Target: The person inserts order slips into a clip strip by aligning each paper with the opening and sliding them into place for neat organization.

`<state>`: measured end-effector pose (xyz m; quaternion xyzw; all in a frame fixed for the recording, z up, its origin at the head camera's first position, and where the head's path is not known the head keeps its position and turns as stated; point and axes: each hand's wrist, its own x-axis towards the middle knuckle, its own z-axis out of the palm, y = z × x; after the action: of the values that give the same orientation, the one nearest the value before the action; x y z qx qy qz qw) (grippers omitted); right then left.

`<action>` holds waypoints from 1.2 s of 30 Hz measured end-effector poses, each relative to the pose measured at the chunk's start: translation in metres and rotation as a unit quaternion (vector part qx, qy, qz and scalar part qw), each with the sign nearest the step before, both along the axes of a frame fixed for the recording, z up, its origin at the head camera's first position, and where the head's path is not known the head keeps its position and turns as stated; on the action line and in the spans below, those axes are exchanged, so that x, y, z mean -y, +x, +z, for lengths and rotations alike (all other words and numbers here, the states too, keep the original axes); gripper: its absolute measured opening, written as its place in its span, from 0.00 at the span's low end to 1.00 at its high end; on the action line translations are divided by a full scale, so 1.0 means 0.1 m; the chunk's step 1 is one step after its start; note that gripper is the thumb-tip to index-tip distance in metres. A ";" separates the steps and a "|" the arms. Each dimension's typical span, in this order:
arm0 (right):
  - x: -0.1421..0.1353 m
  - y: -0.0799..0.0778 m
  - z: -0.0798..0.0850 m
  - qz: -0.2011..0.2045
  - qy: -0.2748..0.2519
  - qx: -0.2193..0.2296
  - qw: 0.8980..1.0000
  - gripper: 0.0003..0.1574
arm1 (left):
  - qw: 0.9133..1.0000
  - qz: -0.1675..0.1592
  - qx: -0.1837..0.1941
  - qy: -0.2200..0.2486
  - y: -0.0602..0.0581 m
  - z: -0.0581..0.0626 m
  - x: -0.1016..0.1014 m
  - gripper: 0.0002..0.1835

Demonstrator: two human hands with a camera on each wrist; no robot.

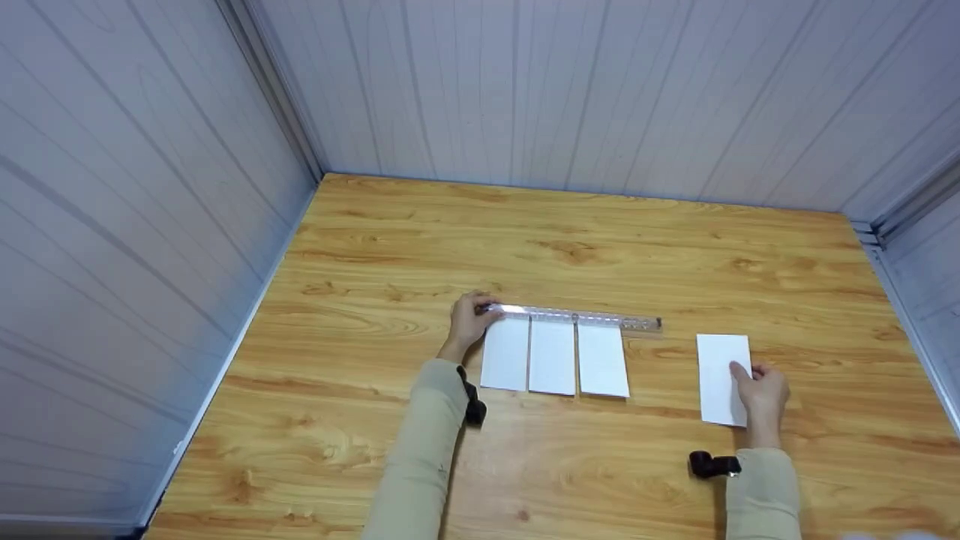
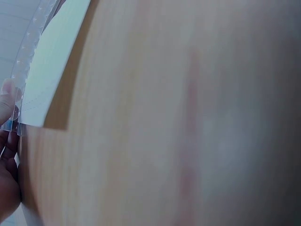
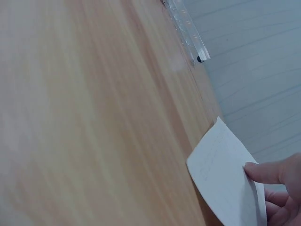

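Observation:
A clear plastic strip (image 1: 641, 324) with a row of round marks lies across the middle of the table. Three white paper cards (image 1: 552, 358) hang side by side from it, their upper edges at the strip; whether they are tucked inside cannot be told. My left hand (image 1: 469, 322) pinches the strip's left end, thumb on top, as the left wrist view also shows, beside the first card (image 2: 51, 70). To the right, apart from the strip, my right hand (image 1: 766, 394) holds a fourth white card (image 1: 720, 375) by its right edge, thumb over its face.
The wood-grain table (image 1: 570, 255) is bounded by pale panelled walls (image 1: 480, 90) at the back and sides. A dark wrist camera (image 1: 474, 409) sits on the left sleeve, another dark camera (image 1: 705, 463) on the right. The strip's right end extends past the third card.

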<state>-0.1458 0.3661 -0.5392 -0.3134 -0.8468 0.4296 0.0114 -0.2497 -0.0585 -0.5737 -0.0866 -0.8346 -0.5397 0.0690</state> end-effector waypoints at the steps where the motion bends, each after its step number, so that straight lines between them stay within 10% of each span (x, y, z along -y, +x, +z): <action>1: 0.00 0.00 0.00 -0.002 0.007 -0.005 1.000 0.31 | 1.000 0.000 0.001 -0.001 0.00 0.00 0.00 0.08; 36: 0.21 -0.01 0.01 0.031 -0.013 -0.013 0.999 0.25 | 1.000 -0.005 -0.023 0.014 0.01 0.01 0.00 0.09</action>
<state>-0.1465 0.3452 -0.5383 -0.2818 -0.8501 0.4449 0.0054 -0.2492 -0.0588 -0.5723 -0.1025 -0.8246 -0.5496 0.0869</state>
